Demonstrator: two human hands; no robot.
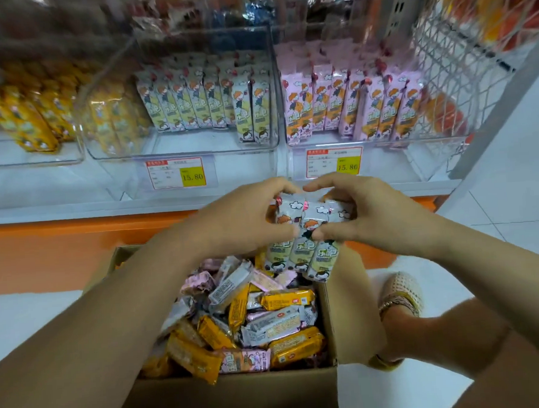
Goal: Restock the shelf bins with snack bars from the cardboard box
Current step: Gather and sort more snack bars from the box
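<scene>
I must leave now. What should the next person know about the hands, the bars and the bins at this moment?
The left hand and the right hand together grip a bundle of three cream bars above the cardboard box.
The middle bin holds the same cream bars, with bare floor at its front left.
Done: bins partly stocked.
Left: place this bundle, then sort the mixed bars that lie in the box.

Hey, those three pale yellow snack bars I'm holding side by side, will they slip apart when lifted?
Probably light: the left hand and right hand pinch the three snack bars with fingers alone. Their glossy wrappers look slippery, so they may slide apart. Each seems fairly stiff, hanging straight below the grip.
</scene>
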